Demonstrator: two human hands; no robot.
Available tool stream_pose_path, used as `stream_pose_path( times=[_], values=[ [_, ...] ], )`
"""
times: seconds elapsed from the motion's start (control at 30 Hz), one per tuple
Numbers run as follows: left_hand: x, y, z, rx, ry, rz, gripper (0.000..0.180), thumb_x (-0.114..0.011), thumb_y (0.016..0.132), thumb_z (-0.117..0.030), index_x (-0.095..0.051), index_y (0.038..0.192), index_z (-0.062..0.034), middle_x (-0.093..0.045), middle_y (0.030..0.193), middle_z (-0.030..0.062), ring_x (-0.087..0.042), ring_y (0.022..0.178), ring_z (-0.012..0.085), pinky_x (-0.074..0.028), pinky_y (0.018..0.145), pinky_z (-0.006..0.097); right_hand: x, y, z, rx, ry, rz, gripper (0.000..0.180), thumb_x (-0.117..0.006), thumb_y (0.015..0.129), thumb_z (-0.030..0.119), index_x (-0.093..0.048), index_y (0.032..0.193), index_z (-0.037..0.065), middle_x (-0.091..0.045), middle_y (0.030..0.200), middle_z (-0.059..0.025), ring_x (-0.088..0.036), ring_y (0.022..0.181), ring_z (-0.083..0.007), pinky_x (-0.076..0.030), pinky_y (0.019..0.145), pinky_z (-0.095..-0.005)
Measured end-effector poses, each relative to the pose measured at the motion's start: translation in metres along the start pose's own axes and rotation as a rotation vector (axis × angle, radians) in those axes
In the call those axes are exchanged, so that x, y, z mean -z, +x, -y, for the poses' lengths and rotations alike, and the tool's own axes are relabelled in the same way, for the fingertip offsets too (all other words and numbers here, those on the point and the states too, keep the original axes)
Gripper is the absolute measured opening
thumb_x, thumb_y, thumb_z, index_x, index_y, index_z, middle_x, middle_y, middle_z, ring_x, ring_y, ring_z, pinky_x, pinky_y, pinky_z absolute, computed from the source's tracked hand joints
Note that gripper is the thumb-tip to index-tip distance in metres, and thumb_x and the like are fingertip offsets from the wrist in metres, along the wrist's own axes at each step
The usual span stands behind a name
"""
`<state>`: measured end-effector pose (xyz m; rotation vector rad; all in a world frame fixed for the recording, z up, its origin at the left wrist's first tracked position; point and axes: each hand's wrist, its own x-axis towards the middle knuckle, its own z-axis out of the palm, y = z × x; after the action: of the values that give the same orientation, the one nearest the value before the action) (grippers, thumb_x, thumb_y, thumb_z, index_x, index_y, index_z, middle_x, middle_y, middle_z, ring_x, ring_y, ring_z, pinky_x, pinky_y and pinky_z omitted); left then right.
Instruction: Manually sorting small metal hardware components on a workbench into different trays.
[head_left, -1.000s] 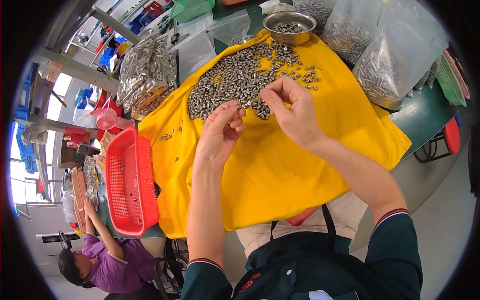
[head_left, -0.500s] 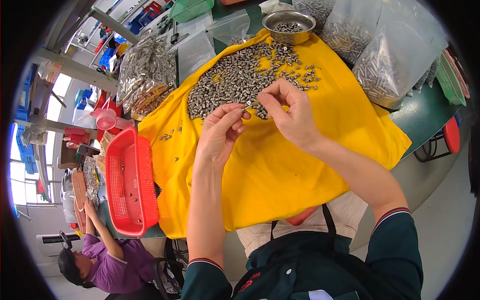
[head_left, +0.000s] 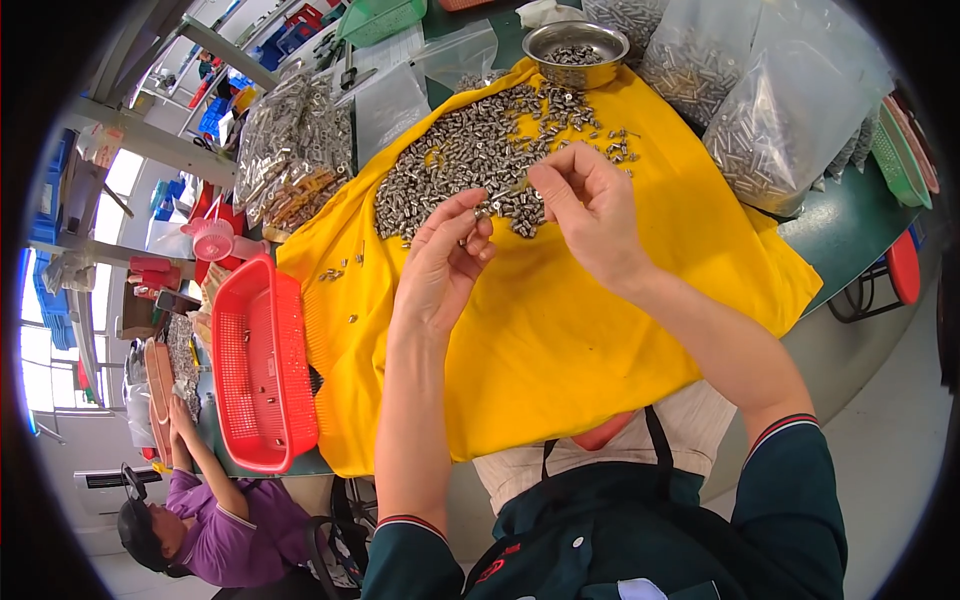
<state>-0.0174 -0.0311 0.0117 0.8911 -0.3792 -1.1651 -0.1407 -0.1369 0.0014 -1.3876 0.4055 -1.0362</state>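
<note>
My left hand [head_left: 445, 258] pinches a small metal sleeve-like part [head_left: 481, 212] between thumb and fingertips, over the near edge of the pile. To its right, my right hand [head_left: 592, 215] is closed in a pinch, with a thin, pin-like tip [head_left: 519, 186] showing at its fingers; its kind is too small to tell. The two hands are apart. Beyond and under them a heap of small silvery metal parts [head_left: 450, 160] lies spread on a yellow cloth [head_left: 540, 350]. A few loose ones [head_left: 332, 274] sit on the cloth to the left.
A red plastic basket [head_left: 300, 370] with several small pieces stands left. A steel bowl [head_left: 610, 72] of parts is at the back. Clear bags of metal parts [head_left: 765, 150] stand right, bagged parts [head_left: 290, 140] back left. A person in purple [head_left: 250, 530] works far left.
My right hand has moved slightly up and right, away from my left hand. My left fingers have lifted and loosened a little around the metal part.
</note>
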Motion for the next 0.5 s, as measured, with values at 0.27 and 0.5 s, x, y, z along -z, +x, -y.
stream_pose_path(
  times=[0.27, 0.5],
  values=[
    [0.004, -0.0003, 0.0008, 0.047, -0.013, 0.006, 0.008, -0.055, 0.084, -0.01, -0.054, 0.089, -0.0049, -0.059, 0.081, 0.008, -0.045, 0.059, 0.0061, -0.043, 0.059, 0.02, -0.0033, -0.0033, 0.0022, 0.131, -0.065, 0.039, 0.009, -0.059, 0.079, 0.006, -0.054, 0.074, 0.001, -0.054, 0.063, -0.0012, -0.046, 0.054, -0.0045, -0.037, 0.047, -0.0197],
    [0.0077, 0.0018, 0.0046, 0.062, -0.078, 0.123, 0.006, -0.057, 0.083, -0.012, -0.054, 0.086, -0.0076, -0.059, 0.081, 0.0078, -0.044, 0.058, 0.0056, -0.042, 0.058, 0.02, -0.0045, -0.0041, 0.0017, 0.158, -0.096, 0.047, 0.009, -0.059, 0.078, 0.006, -0.054, 0.074, 0.0, -0.054, 0.062, -0.0025, -0.046, 0.052, -0.0057, -0.038, 0.048, -0.0208]
  ],
)
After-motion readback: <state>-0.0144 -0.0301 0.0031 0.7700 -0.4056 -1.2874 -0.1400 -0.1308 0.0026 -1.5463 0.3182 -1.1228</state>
